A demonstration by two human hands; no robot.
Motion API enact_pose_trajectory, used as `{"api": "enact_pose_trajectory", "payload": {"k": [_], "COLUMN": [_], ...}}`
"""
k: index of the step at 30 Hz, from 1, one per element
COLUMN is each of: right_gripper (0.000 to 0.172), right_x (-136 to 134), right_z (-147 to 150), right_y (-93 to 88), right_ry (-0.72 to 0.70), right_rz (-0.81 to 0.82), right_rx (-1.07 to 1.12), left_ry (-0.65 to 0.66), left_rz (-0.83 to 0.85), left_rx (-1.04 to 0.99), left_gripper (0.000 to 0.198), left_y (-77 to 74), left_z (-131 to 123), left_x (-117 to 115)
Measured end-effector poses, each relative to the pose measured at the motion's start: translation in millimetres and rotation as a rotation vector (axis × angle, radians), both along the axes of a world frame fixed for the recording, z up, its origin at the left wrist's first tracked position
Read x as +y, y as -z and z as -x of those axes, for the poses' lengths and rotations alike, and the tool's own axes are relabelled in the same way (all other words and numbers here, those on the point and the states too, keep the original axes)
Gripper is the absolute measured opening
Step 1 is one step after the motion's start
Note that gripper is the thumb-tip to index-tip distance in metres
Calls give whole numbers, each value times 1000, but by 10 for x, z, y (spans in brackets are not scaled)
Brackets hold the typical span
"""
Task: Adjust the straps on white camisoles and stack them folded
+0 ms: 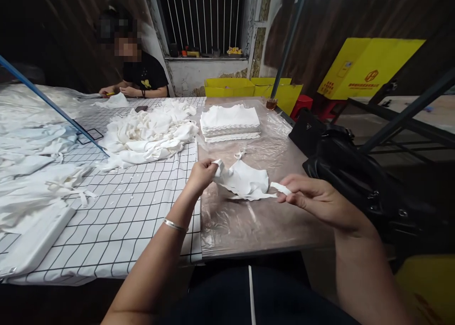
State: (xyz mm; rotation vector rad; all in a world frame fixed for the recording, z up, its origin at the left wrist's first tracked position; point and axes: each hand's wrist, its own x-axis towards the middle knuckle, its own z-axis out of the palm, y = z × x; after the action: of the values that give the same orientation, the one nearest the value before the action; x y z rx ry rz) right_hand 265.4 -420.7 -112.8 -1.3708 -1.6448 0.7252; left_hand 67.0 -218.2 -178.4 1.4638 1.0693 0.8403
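With the cloth [250, 176] over the desk [277, 235] before the stack [230, 121], left grip [202, 173] pinching one corner and right grip [311, 192] a strip [280, 188] opposite, uneven tension could distort the edge, or a light pinch could release the strip.

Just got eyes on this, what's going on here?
The person's left hand grips one end of a white cloth over the plastic sheet. The right hand pinches a narrow white strip at the cloth's other side. A neat stack sits just beyond, and a loose heap lies to the left on the checked cover. A co-worker sits at the far left.
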Motion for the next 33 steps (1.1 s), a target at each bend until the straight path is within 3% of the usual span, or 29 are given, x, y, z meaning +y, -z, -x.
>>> {"api": "enact_pose_trajectory", "payload": {"k": [5, 9, 11, 13, 16, 18, 20, 23, 26, 30, 33], "right_gripper": [26, 20, 11, 22, 25, 22, 32, 39, 25, 11, 8], "right_x": [90, 452, 695, 877, 938, 883, 815, 720, 614, 527, 623], "right_z": [190, 657, 892, 1006, 862, 616, 359, 129, 121, 194, 69], "right_y": [124, 262, 276, 249, 254, 377, 602, 983, 1214, 1256, 1142], "right_ry": [-197, -326, -207, -123, 39, 308, 532, 478, 436, 446, 458], "right_rz": [77, 11, -61, -74, -141, -176, -77, 195, 235, 109, 142], "right_rx": [-44, -205, -371, -500, -466, -407, -411, -414, -363, -338, -257], "left_ry": [75, 163, 233, 271, 241, 204, 179, 178, 170, 160, 214], "left_rz": [-223, -355, -429, -497, -567, -600, -625, -639, -615, -542, -463], "left_rx": [65, 175, 246, 302, 325, 352, 417, 546, 647, 777, 888], "left_gripper": [15, 14, 13, 14, 19, 22, 24, 26, 27, 26, 19], "left_y": [-453, -734, -872, -1006, -1141, -1153, -1103, -952, -774, -587, -532], "left_z": [-292, -542, -632, -662, -577, -468, -354, -189, 8, 304, 444], "left_x": [132, 132, 113, 113, 172, 230, 273, 288, 239, 124, 157]}}
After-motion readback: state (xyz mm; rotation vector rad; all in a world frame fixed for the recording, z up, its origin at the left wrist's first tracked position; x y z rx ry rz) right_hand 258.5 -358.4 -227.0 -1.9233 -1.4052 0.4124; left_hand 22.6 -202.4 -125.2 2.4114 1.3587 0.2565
